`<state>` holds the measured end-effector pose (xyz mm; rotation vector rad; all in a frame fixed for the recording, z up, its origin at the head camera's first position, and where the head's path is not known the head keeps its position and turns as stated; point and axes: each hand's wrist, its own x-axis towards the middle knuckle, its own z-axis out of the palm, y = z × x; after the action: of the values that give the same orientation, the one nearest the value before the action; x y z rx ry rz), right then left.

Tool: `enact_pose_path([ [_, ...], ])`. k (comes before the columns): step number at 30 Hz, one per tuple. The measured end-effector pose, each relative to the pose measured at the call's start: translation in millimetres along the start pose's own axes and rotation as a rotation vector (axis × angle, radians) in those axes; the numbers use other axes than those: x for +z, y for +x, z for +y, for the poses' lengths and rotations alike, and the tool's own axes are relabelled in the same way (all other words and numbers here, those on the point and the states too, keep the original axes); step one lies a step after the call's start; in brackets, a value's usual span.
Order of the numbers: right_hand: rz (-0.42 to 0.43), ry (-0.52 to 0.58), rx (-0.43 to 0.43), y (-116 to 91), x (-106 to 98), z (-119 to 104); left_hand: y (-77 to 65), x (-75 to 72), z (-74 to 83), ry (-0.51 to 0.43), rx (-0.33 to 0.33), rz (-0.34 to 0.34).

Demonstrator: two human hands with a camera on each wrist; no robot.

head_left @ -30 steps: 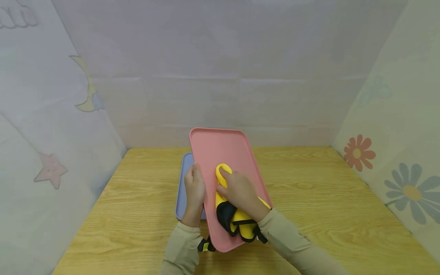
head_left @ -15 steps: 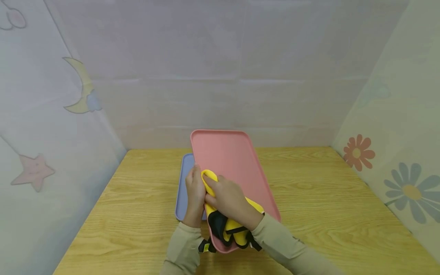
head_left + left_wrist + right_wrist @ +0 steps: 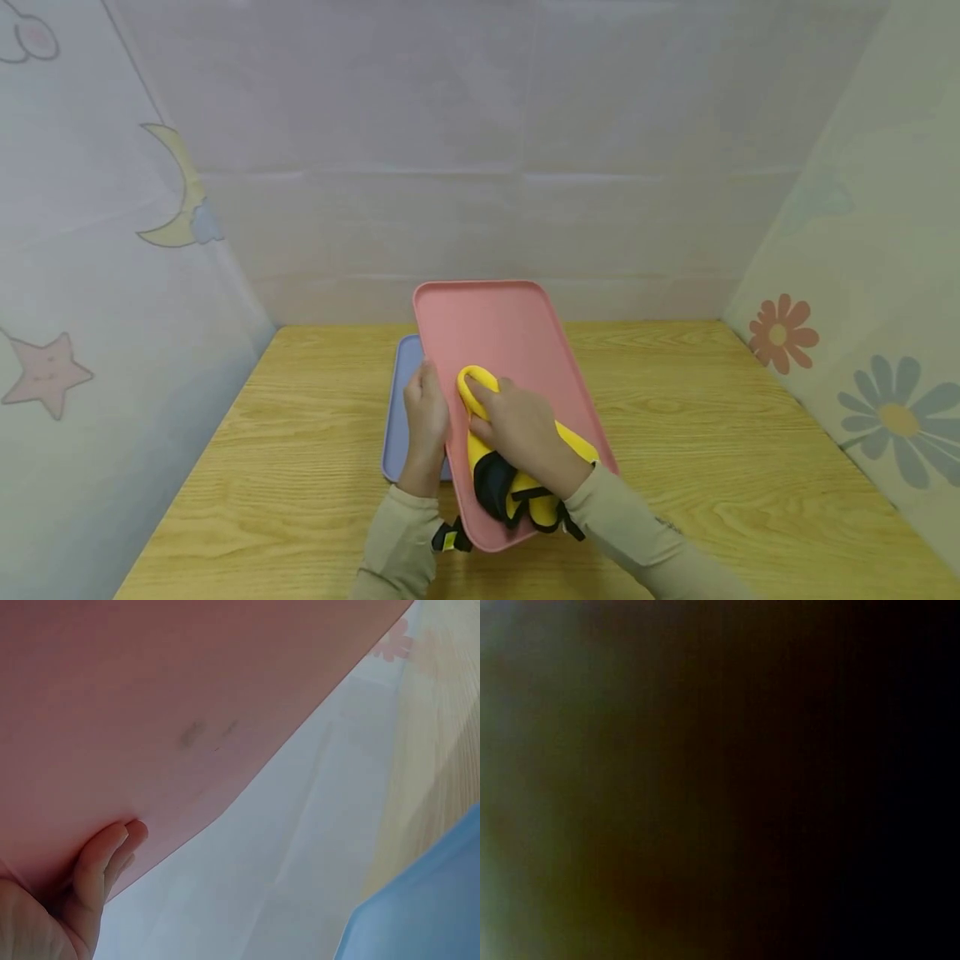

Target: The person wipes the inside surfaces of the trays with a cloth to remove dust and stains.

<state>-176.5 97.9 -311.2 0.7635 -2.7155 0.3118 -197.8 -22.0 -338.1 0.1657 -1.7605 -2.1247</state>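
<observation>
In the head view my left hand point(image 3: 426, 417) grips the left edge of a pink rectangular tray point(image 3: 495, 325), raised and tilted over the table. Its fingers point(image 3: 105, 859) lie against the tray's underside in the left wrist view, where a few grey smudges show. Across the tray's upper face, my right hand point(image 3: 525, 425) holds a bunched yellow cloth with black trim point(image 3: 495, 479) against the surface. One fold loops up by the thumb, while black-edged ends hang toward the tray's near end. The right wrist view is dark and blurred.
A blue-violet tray point(image 3: 405, 408) lies flat on the wooden table point(image 3: 300, 433), partly hidden behind the pink tray. Pale printed sheets point(image 3: 480, 167) stand around the table's back and sides. A black strap with a yellow tag point(image 3: 450, 537) shows at the left wrist.
My right hand slid the yellow cloth left to the pink tray's edge, then back right toward the middle. My left hand keeps its grip; the tray has turned slightly.
</observation>
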Motion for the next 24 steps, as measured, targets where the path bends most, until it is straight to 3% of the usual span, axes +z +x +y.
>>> enact_pose_path([
  [11, -0.150, 0.021, 0.164, 1.7, 5.8, 47.2, 1.9, -4.2, 0.6, 0.052, 0.014, 0.041],
  [24, -0.211, -0.022, 0.299, 0.5, 14.9, 90.5, 3.6, -7.8, 2.7, 0.046, 0.028, 0.033],
])
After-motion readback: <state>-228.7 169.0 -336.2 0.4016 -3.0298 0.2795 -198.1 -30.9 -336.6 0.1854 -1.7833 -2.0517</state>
